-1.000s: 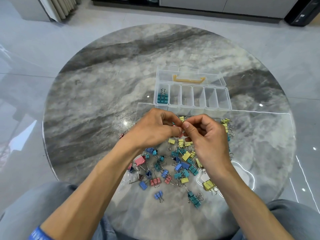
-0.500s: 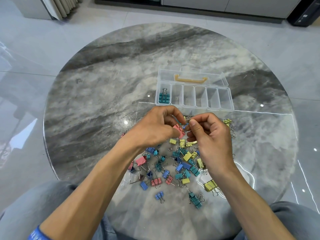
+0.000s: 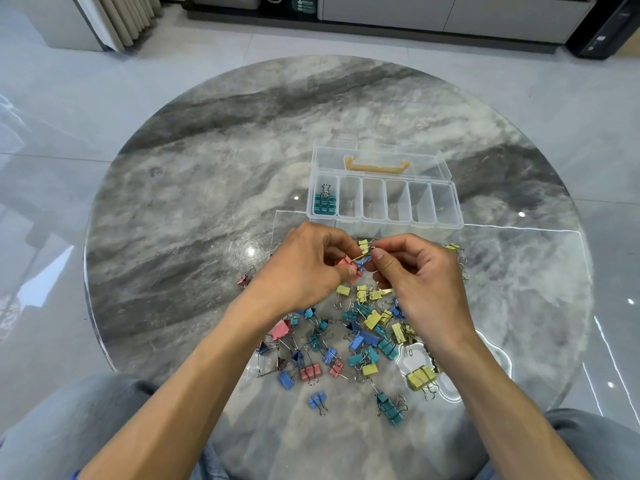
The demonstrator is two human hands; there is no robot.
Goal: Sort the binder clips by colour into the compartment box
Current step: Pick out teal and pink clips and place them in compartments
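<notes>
Pink clip (image 3: 346, 263) now pulled clear, pinched by left hand (image 3: 304, 268). Right hand (image 3: 412, 271) pinches tangled blue clip (image 3: 362, 264); untangling continues, box (image 3: 450, 206) holds only teal.

A round marble table (image 3: 207, 174) — grey with darker veins — has a clear sheet (image 3: 519, 271) lying over its near right part. Pale glossy floor tiles (image 3: 52, 116) surround it. At the far left stands a ribbed white radiator (image 3: 128, 19); along the far wall, low cabinets (image 3: 433, 12) (pale fronts, dark plinth).
</notes>
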